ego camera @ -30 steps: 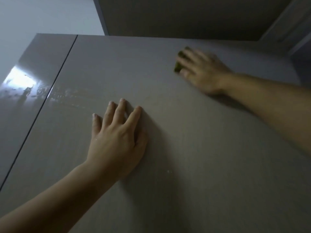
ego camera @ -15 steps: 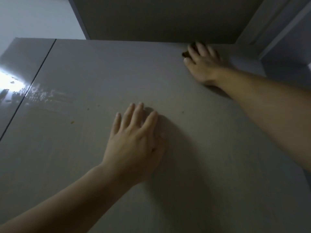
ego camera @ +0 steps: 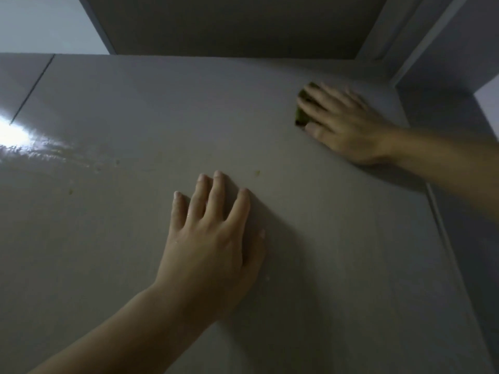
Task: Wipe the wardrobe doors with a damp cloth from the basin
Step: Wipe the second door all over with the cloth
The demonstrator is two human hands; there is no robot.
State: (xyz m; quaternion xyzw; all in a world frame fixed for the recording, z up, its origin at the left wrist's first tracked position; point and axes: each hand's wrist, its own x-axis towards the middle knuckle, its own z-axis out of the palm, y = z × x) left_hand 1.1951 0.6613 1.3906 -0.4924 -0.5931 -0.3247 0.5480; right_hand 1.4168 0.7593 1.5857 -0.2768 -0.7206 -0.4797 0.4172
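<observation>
- Wardrobe door (ego camera: 135, 117): a flat, grey-beige panel that fills most of my view. I see it from below at a steep angle, with its top edge running across at 12 o'clock.
- The cloth (ego camera: 301, 116): a small dark-green wad at 2 o'clock on the door, near the upper right corner. Only its left edge shows from under my right hand (ego camera: 343, 125).
- The right hand lies flat over the cloth and presses it to the panel, fingers straight and pointing toward 10 o'clock. Its outline is blurred.
- My left hand (ego camera: 210, 238): toward 6 o'clock of the door's middle, palm flat on the panel, fingers straight and slightly spread, holding nothing.
- Surface: wet streaks (ego camera: 54, 152) and a bright glare (ego camera: 13, 136) at 9 o'clock. One yellowish speck (ego camera: 258, 172) sits near the left fingertips, and a second speck (ego camera: 70, 192) lies toward 9 o'clock.
- Seam (ego camera: 32, 87): a thin dark line at 10 o'clock that parts this door from the neighbouring one.
- Room: a dark overhang (ego camera: 237, 22) at 12 o'clock, a pale wall (ego camera: 40, 22) at 11 o'clock, and a grey side wall (ego camera: 445, 58) from 1 to 3 o'clock.
</observation>
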